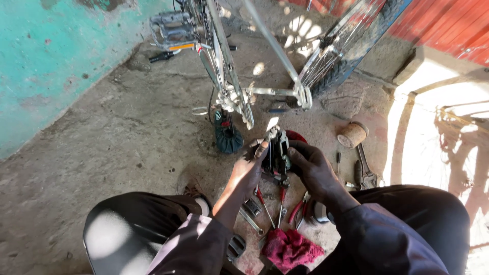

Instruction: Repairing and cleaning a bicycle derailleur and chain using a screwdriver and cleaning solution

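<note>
Black bicycle part [276,153] being clamped between left hand [248,170] and right hand [311,170], both grips closed, held above floor tools [265,206].

At nine o'clock from our hands [280,170] the bare concrete floor [117,147] lies open to the turquoise painted wall [56,56]. At twelve the silver bicycle frame [239,91] and spoked wheel [341,51] bar the way. At six, red-handled pliers [298,209] and a crimson rag [290,248] crowd the gap between our knees.
</note>
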